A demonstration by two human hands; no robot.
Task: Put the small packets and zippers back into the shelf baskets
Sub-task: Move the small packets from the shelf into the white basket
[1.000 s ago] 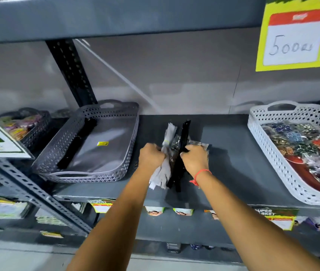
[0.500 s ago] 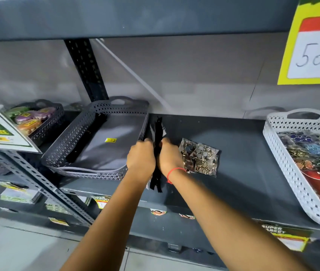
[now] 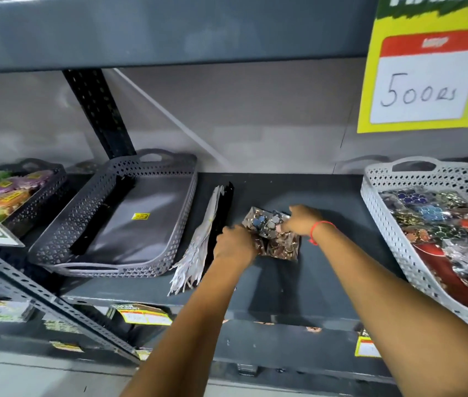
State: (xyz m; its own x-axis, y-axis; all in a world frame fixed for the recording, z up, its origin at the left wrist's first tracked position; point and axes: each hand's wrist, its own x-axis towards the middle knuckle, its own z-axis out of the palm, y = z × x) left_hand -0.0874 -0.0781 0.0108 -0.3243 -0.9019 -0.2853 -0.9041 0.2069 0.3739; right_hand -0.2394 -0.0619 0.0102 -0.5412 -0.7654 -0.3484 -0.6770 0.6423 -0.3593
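Observation:
A bundle of white and black zippers (image 3: 201,242) lies on the grey shelf (image 3: 327,276), just right of a grey perforated basket (image 3: 89,224) that holds a few black zippers along its left side. Right of the bundle lies a small pile of clear packets (image 3: 272,233) filled with shiny buttons. My left hand (image 3: 234,243) grips the pile's left edge and my right hand (image 3: 302,220), with a red thread at the wrist, grips its top right. A white perforated basket (image 3: 384,224) at the far right holds several similar packets.
A dark basket (image 3: 43,190) with coloured packets sits at the far left behind a slanted sign. A perforated steel upright (image 3: 101,113) stands behind the grey basket. A yellow price card (image 3: 427,75) hangs from the shelf above. Lower shelves carry more packets.
Both hands let go of the zipper bundle, which now lies beside the grey basket, and moved right onto the pile of button packets.

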